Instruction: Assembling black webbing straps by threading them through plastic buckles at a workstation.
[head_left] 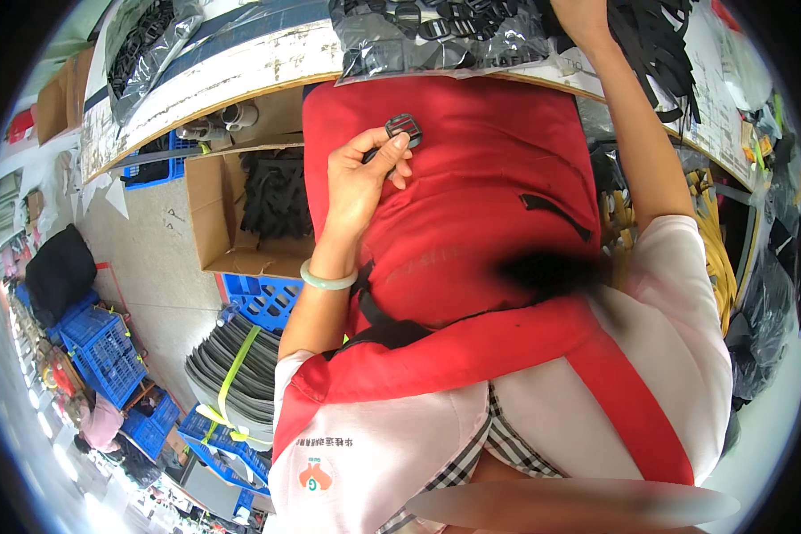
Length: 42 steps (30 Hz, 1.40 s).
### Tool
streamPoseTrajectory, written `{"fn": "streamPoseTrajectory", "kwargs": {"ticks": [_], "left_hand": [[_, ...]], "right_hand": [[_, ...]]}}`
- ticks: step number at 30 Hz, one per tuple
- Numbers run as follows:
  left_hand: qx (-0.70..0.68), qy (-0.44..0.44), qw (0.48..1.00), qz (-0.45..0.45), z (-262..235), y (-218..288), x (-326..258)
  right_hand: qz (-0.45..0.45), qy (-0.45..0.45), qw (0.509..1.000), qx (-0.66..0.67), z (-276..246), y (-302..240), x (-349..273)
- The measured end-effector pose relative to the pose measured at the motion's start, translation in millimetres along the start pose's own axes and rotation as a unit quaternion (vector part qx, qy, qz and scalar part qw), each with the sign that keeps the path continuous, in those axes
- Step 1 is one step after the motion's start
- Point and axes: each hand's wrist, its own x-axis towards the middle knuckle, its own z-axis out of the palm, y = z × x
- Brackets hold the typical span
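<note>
My left hand is raised over the red apron on my lap. Between its thumb and fingers it pinches a small black plastic strap buckle. At the top edge of the picture my right hand reaches over the worktable, its fingertips cut off from view. It is between a clear plastic bag of black buckles and a bunch of black webbing straps. Whether that hand holds anything does not show.
The worn white table edge runs across in front of me. Another clear bag of black parts lies at its left. Below are a cardboard box of black straps, a bundle of dark strips and blue crates. Yellow straps hang at right.
</note>
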Motion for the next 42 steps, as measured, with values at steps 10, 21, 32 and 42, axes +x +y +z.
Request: {"fn": "streamPoseTrajectory", "kwargs": {"ticks": [10,21,32,42], "left_hand": [[-0.086,-0.072,0.991,0.067,16.1,18.4,-1.3],[-0.064,0.011,0.995,0.076,30.5,12.2,4.5],[0.059,0.088,0.984,0.146,17.2,10.4,-1.1],[0.298,0.159,0.877,0.342,11.5,6.3,1.5]], "right_hand": [[0.214,-0.287,0.851,0.384,-4.0,-142.3,-58.6],[0.166,-0.103,0.913,0.359,33.1,-122.5,-103.5],[0.263,-0.353,0.799,0.410,4.6,-148.9,-124.3],[0.360,-0.293,0.703,0.539,9.0,-157.3,-129.6]]}}
